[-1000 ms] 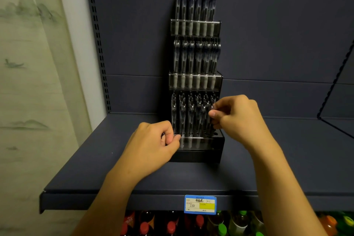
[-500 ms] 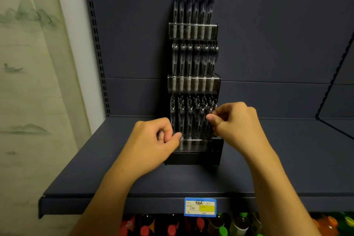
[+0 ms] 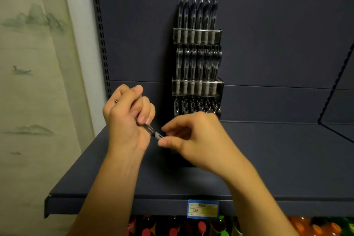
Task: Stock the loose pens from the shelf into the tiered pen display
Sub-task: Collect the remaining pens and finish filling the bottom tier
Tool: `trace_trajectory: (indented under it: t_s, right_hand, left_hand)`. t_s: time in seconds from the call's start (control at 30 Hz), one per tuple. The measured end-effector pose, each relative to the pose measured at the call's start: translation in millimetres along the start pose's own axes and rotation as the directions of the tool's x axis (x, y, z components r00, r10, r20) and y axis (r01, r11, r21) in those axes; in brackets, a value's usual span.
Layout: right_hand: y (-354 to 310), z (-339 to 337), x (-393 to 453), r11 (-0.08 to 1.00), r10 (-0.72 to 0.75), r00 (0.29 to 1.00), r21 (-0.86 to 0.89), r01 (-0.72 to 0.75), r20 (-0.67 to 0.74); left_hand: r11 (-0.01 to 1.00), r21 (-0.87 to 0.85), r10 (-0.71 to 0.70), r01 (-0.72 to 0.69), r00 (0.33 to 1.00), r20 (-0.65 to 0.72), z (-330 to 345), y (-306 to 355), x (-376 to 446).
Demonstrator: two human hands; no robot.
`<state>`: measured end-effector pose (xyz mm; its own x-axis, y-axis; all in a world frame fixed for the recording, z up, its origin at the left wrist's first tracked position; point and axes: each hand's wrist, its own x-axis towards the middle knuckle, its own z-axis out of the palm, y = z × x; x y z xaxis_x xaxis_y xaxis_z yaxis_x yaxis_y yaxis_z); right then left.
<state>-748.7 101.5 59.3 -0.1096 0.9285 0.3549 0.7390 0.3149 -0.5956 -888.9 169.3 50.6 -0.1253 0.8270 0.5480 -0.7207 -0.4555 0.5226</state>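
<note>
Both hands share one pen (image 3: 152,131): the left hand (image 3: 126,118) has its fingers curled round the barrel, and the right hand (image 3: 193,140) pinches the lower end between thumb and forefinger. The pen sits in the air in front of the shelf (image 3: 268,159), to the left of the pen display (image 3: 197,86) and not touching it. Its long axis runs diagonally, the far tip poking out up and left behind the left hand, the near end pointing down and right into the right hand's pinch. This looks like a handover or regrip before slotting. The next move probably calls for turning the pen upright and lowering it into a free hole in the bottom tier, whose slots the right hand largely hides.
</note>
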Motion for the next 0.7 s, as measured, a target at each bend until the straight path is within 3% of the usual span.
trace_trajectory:
  t_s: [0.3,0.4,0.53,0.63,0.7]
  right_hand:
    - [14.1,7.6,-4.0,0.995,0.093,0.992,-0.026,-0.091,0.09]
    - [11.6,7.8,-6.5,0.997,0.077,0.991,0.021,-0.079,0.107]
    - [9.3,13.6,-6.5,0.986,0.034,0.999,0.16,-0.038,0.029]
    - [18.2,9.1,-10.0,0.994,0.071,0.992,0.071,-0.079,0.106]
    - [24.8,2.0,-14.9,0.996,0.083,0.98,0.015,-0.087,0.181]
  left_hand:
    - [1.0,0.019,-0.021,0.022,0.999,-0.044,-4.4,4.8,3.7]
    - [0.997,0.074,-0.01,0.01,1.0,-0.004,0.8,0.2,-1.1]
    - [0.99,0.131,-0.051,0.045,0.998,0.044,12.4,-12.7,-13.4]
    - [0.987,0.162,-0.025,0.022,0.999,0.02,11.6,-11.1,-8.5]
    - [0.966,0.253,0.07,-0.058,0.997,-0.038,1.8,-8.1,1.2]
